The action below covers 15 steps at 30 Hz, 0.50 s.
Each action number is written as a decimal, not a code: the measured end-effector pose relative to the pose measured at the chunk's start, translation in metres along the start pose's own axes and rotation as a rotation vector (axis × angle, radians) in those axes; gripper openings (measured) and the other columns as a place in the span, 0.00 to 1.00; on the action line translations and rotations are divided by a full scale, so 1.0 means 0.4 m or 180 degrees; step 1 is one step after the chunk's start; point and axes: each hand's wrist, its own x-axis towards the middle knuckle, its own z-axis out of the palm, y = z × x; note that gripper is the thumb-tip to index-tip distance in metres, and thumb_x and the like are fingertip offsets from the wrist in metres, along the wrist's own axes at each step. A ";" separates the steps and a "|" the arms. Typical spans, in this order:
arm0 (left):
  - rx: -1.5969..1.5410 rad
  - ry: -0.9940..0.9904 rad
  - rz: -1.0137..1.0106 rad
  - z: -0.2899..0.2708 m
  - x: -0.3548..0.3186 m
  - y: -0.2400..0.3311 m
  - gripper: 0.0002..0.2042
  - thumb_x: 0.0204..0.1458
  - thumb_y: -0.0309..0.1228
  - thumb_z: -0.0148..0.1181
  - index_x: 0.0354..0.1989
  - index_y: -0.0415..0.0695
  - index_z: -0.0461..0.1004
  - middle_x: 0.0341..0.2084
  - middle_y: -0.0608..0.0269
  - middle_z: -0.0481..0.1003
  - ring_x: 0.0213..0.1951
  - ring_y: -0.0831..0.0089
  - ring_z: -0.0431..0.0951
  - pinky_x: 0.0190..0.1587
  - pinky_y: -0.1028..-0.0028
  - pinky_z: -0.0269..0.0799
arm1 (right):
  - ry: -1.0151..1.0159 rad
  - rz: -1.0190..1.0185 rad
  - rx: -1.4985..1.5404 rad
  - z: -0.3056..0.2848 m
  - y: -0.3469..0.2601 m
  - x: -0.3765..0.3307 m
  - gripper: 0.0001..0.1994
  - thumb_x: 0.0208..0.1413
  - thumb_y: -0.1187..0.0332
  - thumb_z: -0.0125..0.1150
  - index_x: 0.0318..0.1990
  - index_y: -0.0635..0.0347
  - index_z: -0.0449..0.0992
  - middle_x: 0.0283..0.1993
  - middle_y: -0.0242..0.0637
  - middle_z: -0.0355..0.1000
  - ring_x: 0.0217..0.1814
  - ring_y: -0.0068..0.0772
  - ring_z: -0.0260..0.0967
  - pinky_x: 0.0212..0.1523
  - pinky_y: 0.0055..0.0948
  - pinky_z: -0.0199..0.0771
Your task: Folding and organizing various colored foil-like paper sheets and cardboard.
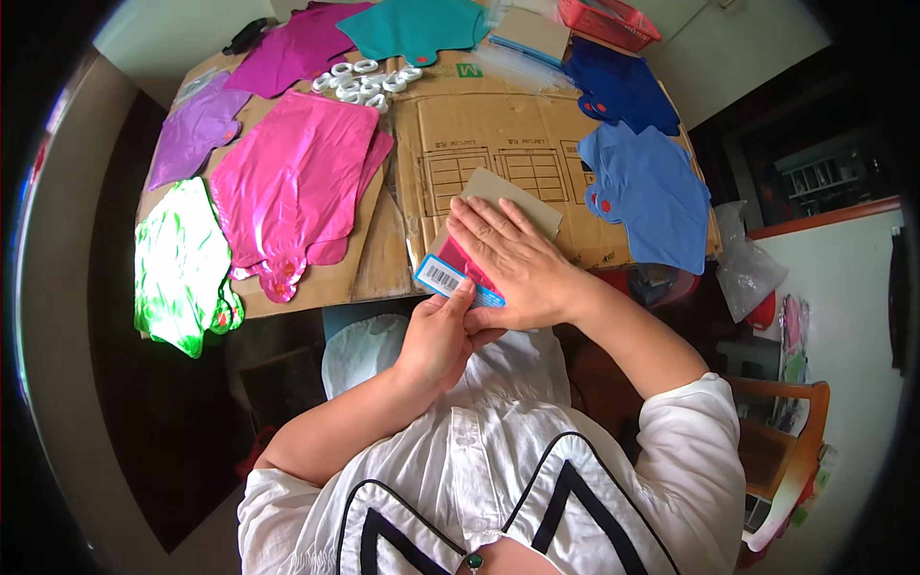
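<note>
Left hand (436,335) at the near edge of the brown cardboard surface (431,110): thumb pressed on a small blue-and-white barcode card (441,276), fingers curled under, closed pinch. Right hand (513,259) spread flat, palm down, fingers nearly straight over thin pink film (454,250) on a flat tan cardboard rectangle (489,184); can't tell if its thumb grips. Rectangle sits slantwise at the near edge's middle. Near left corner: shiny green-and-white foil pieces (182,264), overhanging; just right, large shiny pink foil sheets (292,172). Right edge, near corner: light-blue foil pieces (656,192), overhanging. Left edge, farther: lilac foil piece (192,139). Beyond the pink sheets: clustered white ring-shaped rolls (371,89). Far edge, left to right: magenta foil (287,50), teal foil (417,29), clear plastic sleeves (517,69), red plastic basket (613,27). Dark-blue foil (628,86) near far right corner.
</note>
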 end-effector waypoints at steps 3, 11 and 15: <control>0.0130 -0.0006 0.0188 -0.010 0.007 -0.014 0.16 0.67 0.39 0.43 0.49 0.38 0.69 0.43 0.52 0.78 0.44 0.63 0.81 0.49 0.63 0.77 | -0.0010 0.0081 0.1489 -0.040 0.045 -0.006 0.53 0.53 0.33 0.53 0.72 0.66 0.42 0.76 0.52 0.39 0.80 0.45 0.32 0.75 0.45 0.29; -0.0028 -0.0019 0.0211 -0.008 -0.004 -0.017 0.16 0.67 0.40 0.45 0.47 0.39 0.71 0.41 0.55 0.78 0.43 0.66 0.80 0.47 0.65 0.78 | 0.0394 -0.0125 0.0028 -0.120 -0.004 -0.030 0.42 0.60 0.43 0.50 0.71 0.63 0.48 0.76 0.46 0.41 0.79 0.47 0.35 0.75 0.47 0.32; -0.0182 -0.0153 -0.0131 -0.025 0.011 -0.014 0.17 0.66 0.41 0.47 0.48 0.39 0.71 0.39 0.58 0.79 0.40 0.67 0.80 0.48 0.64 0.76 | 0.0071 -0.0260 -0.0111 -0.019 -0.017 -0.003 0.42 0.58 0.44 0.51 0.72 0.63 0.46 0.76 0.47 0.41 0.79 0.46 0.35 0.75 0.50 0.30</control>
